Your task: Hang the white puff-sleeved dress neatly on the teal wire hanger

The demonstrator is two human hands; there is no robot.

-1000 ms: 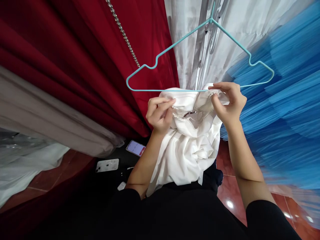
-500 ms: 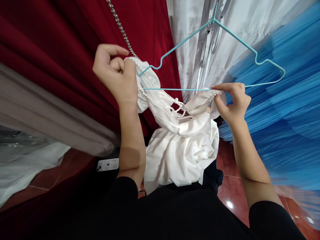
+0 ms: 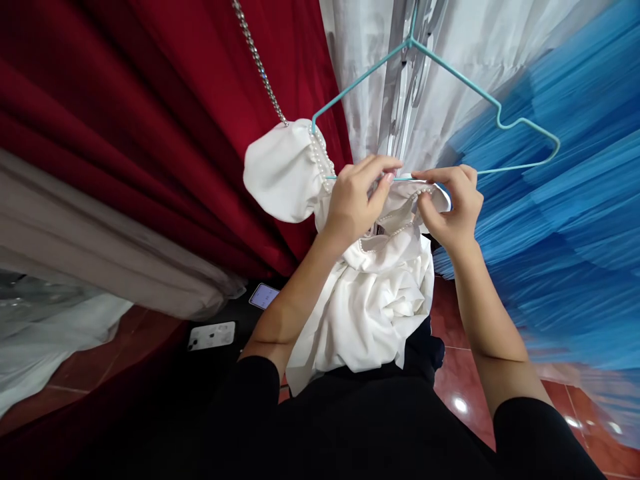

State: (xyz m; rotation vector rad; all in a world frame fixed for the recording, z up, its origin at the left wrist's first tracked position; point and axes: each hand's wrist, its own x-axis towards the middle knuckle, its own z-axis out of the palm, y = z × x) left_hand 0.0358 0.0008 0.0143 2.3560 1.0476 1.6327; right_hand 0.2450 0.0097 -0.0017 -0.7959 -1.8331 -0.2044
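A white dress (image 3: 370, 313) with pearl trim hangs down toward my lap. Its left puffed sleeve (image 3: 283, 172) sits over the left end of a light blue hanger (image 3: 453, 77). The hanger's right end sticks out bare. My right hand (image 3: 453, 203) pinches the dress's right shoulder edge by the hanger's lower bar. My left hand (image 3: 360, 197) is at the middle of that bar, thumb and forefinger close together near my right fingertips; whether anything is between them is too small to tell.
Red fabric (image 3: 200, 120) and greyish drapes (image 3: 100, 220) hang at the left, blue tulle (image 3: 565, 220) at the right. A beaded strand (image 3: 260, 63) meets the sleeve. Two phones, one pale (image 3: 213, 336) and one with a lit screen (image 3: 263, 296), lie at lower left.
My left hand has let go of the left shoulder and moved right to the bar's middle. The left sleeve now sits on the hanger end. The lit phone has come into view.
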